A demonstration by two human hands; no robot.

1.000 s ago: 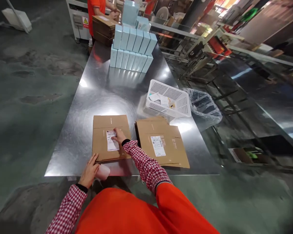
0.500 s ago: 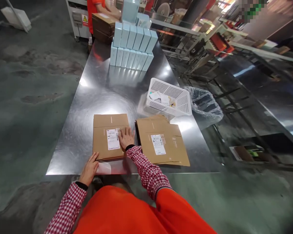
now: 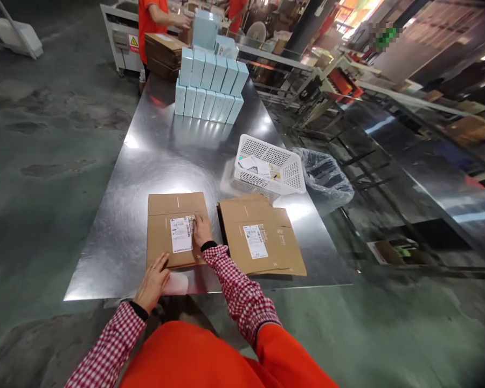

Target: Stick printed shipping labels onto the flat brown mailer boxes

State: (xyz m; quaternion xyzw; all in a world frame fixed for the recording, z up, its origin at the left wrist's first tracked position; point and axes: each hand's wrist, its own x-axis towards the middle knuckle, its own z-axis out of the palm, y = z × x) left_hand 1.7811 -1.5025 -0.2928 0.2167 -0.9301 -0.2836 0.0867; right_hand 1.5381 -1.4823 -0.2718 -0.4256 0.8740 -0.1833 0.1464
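A flattened cardboard carton (image 3: 157,210) lies on the metal table near its front edge, with a white shipping label (image 3: 181,235) on it. My right hand (image 3: 202,231) rests on the carton at the label's right side, fingers somewhat bent over the surface. At the carton's lower left corner, my left hand (image 3: 152,281) lies with fingers stretched out across the edge. A whitish slip (image 3: 177,284) sits beside that hand, partly covered by it; I cannot tell whether it is held. To the right is a second stack of flat cartons (image 3: 242,215), its top one labelled too.
A white perforated basket (image 3: 295,167) holding papers stands beyond the right stack, next to a bin lined with clear plastic (image 3: 327,178). Light blue boxes (image 3: 208,86) stand in rows farther back. Another person in orange (image 3: 151,16) is by a brown carton stack (image 3: 161,56).
My right hand's spread fingers have drawn together and bent beside the label. My left hand has slid slightly further onto the carton's corner. The whole view has shifted a little.
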